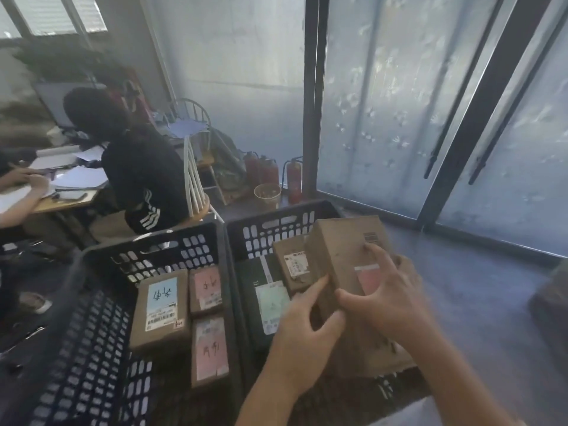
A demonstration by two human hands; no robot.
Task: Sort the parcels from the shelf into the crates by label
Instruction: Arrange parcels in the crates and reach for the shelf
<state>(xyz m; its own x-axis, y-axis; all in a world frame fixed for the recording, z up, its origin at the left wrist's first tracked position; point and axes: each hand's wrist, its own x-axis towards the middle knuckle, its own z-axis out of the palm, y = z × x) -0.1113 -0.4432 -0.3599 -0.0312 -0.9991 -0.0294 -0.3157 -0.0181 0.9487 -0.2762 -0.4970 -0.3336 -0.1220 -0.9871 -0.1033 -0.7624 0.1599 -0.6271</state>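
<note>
I hold a tall brown cardboard parcel (pixel 344 265) over the right-hand black perforated plastic crate (pixel 276 222), both my hands on it. My left hand (pixel 307 330) cups its near left corner, thumb and forefinger curled along the edge. My right hand (pixel 387 296) lies on the top face with fingers spread and bent, the fingertips (pixel 367 247) reaching toward a small printed barcode (pixel 370 237) near the far end. The parcel's long axis runs away from me and slightly left, tilted up at the far end. Its pink label (pixel 367 279) peeks out under my right palm; I cannot read any writing on it.

Directly below and left of the held parcel, inside the same crate, lie a smaller brown box with a white shipping sticker (pixel 293 262) and a dark flat package with a pale green label (pixel 270 302). The left-hand black crate (pixel 92 333) sits touching the right one and holds a brown box with a blue handwritten label (pixel 161 305) and two boxes with pink handwritten labels (pixel 206 290) (pixel 210 348); the characters are too blurred for me to read.

Judging by colour, the pink label belongs with the left crate, so my next move would likely carry the parcel leftward across the shared wall.
</note>
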